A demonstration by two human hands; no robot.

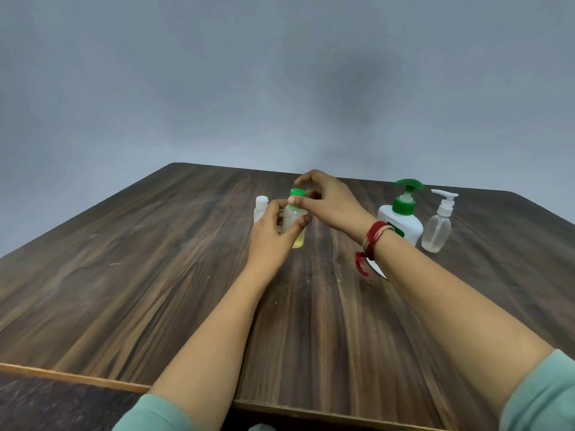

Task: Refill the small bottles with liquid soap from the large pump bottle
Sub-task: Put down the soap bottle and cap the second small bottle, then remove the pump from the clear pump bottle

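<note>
Items as I see them from the remote station, head view:

1. Small bottle (pixel 293 219), centre of the frame, upright on the surface (pixel 155 275). Translucent body, a little yellowish liquid at the bottom.
2. Green cap (pixel 297 192), seated on top of the small bottle.
3. Left hand (pixel 273 234): grip is closed round the small bottle's body, thumb on the near side and fingers on the far side.
4. Right hand (pixel 329 200): grip is narrow, with the thumb tip against the green cap's lower edge and the fingers curled over its top. A red thread band (pixel 371 241) is on this wrist.
5. White-capped bottle (pixel 260 206), upright, just left of the left hand and partly hidden by it.
6. Large pump bottle (pixel 401 220), right of centre: white body, green pump head, upright, partly behind the right wrist.
7. Clear pump bottle (pixel 437 228), just right of item 6: white pump, nearly empty.
8. A white scrap (pixel 378 269) shows under the right wrist; I cannot tell what it is.
</note>
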